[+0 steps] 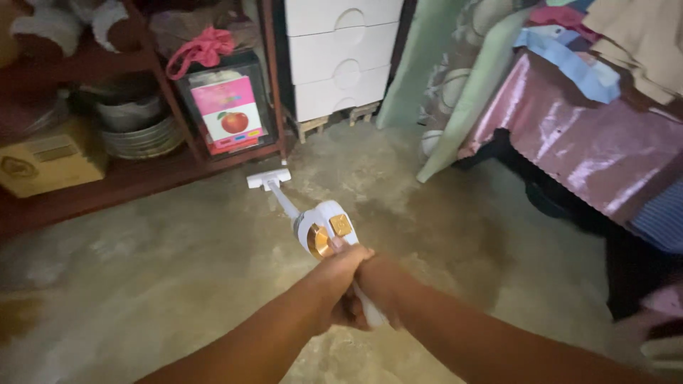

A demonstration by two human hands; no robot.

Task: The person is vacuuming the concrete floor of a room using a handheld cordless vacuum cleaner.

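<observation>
Gripping the vacuum (324, 231) handle with your left hand (346, 264) and right hand (370, 281) together, you've reached the shelf (142, 178); floor (178, 270) nearer you looks undone.

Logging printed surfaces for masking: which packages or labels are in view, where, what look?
Boxed item: lower shelf, left of the white drawers; upright, dark frame, pink label with a red apple picture.
Cardboard box: far-left shelf; tan, pale label on its side.
No screens or signs.

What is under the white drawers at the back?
The white drawers stand on small wooden blocks that lift them off the concrete floor. The gap beneath is dark, so whatever lies further under cannot be seen.
</observation>
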